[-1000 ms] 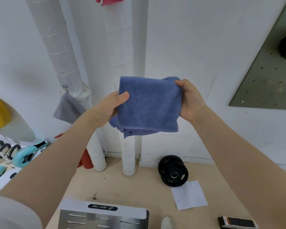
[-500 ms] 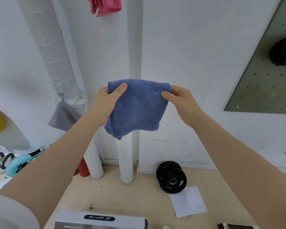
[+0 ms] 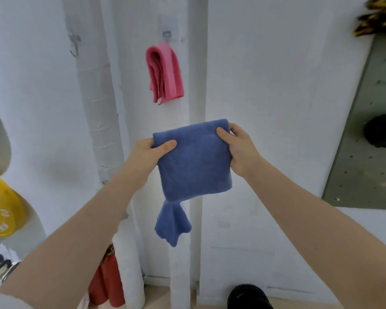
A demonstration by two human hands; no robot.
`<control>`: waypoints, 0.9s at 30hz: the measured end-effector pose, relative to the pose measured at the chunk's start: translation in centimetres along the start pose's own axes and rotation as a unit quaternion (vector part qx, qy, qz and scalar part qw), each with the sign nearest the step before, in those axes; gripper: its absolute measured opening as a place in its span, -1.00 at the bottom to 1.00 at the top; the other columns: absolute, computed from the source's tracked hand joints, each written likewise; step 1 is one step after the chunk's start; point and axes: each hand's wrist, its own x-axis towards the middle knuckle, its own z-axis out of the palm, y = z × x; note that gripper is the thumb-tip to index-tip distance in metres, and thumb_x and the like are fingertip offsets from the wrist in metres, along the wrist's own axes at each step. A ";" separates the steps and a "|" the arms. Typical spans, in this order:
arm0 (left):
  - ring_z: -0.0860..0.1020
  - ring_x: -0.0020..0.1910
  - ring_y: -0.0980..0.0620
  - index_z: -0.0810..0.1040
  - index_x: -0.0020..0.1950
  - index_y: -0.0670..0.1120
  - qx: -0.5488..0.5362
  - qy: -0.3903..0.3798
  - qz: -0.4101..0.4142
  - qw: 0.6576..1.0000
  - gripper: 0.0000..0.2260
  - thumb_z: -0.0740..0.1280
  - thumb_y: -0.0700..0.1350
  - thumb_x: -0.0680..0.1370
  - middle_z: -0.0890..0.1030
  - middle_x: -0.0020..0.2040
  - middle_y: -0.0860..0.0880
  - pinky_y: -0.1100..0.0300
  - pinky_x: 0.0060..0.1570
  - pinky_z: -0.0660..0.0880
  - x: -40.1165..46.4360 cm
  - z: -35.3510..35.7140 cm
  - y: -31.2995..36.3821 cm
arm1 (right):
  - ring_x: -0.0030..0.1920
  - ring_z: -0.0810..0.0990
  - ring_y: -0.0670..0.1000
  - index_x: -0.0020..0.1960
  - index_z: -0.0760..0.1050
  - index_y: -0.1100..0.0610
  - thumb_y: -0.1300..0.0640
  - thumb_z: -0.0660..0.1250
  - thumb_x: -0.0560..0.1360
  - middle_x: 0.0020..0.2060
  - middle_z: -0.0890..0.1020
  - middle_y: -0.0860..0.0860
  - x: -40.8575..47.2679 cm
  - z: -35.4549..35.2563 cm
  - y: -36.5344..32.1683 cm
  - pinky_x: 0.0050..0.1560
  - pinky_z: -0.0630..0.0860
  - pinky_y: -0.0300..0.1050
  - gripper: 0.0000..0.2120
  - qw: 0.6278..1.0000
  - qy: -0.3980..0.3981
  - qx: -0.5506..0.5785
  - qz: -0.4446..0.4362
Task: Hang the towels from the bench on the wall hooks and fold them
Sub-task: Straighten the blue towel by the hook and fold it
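- Grip: your left hand (image 3: pixel 151 150) pinches the upper-left edge of the blue towel (image 3: pixel 194 161), thumb across the front, fingers behind. Your right hand (image 3: pixel 240 148) clamps the upper-right corner the same way. Both closed on cloth, nothing else held.
- Towel sits mid-air between your hands, in front of the white wall (image 3: pixel 276 97), below the hooks. It's folded to a rough square, but one loose corner dangles under the bottom-left edge, so the fold isn't clean.
- Done so far, judging by the scene: pink towel (image 3: pixel 165 74) already hangs folded from the middle hook (image 3: pixel 167 34).
- Left: tuck that stray corner, then hang the blue one. Empty hook (image 3: pixel 74 44) up-left looks like the obvious spot, approx. an arm's raise away.
- Worktop isn't in frame, so can't tell if more towels wait there.
- Room: white wrapped pipes (image 3: pixel 100 112) run down the wall, grey pegboard (image 3: pixel 366 141) at right, yellow weight plate (image 3: pixel 2 208) at left, black plate on the floor at bottom edge.
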 end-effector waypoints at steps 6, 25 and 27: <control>0.54 -0.26 0.02 0.52 -0.28 -0.14 0.024 0.123 -0.017 0.992 -0.65 0.20 0.06 0.57 0.58 -0.32 -0.01 0.22 -0.17 0.45 0.9 -3.9 2.2 | -0.04 0.60 0.02 -0.06 0.51 0.04 0.15 0.27 0.53 -0.11 0.63 -0.01 0.8 3.7 -2.5 0.07 0.55 -0.02 -0.94 0.991 -0.063 -0.103 -0.063; 0.56 0.09 0.19 0.47 0.26 0.10 -0.015 -0.099 0.073 0.992 -0.59 0.14 -0.33 0.56 0.57 0.19 0.12 0.29 0.00 0.53 1.8 -8.4 3.1 | -0.25 0.56 -0.07 -0.20 0.55 0.15 0.37 0.05 0.46 -0.34 0.60 -0.03 2.5 14.9 -1.5 -0.15 0.52 -0.19 -0.67 0.942 -0.300 -0.104 -0.106; 0.57 0.08 0.20 0.48 0.22 0.12 -0.054 -0.060 0.089 0.993 -0.67 0.18 -0.25 0.59 0.57 0.19 0.14 0.30 -0.02 0.54 3.0 -9.1 2.4 | -0.29 0.54 -0.07 -0.18 0.51 0.17 0.37 0.05 0.46 -0.36 0.57 -0.03 4.3 16.7 -0.7 -0.19 0.52 -0.16 -0.73 0.944 -0.294 -0.087 -0.121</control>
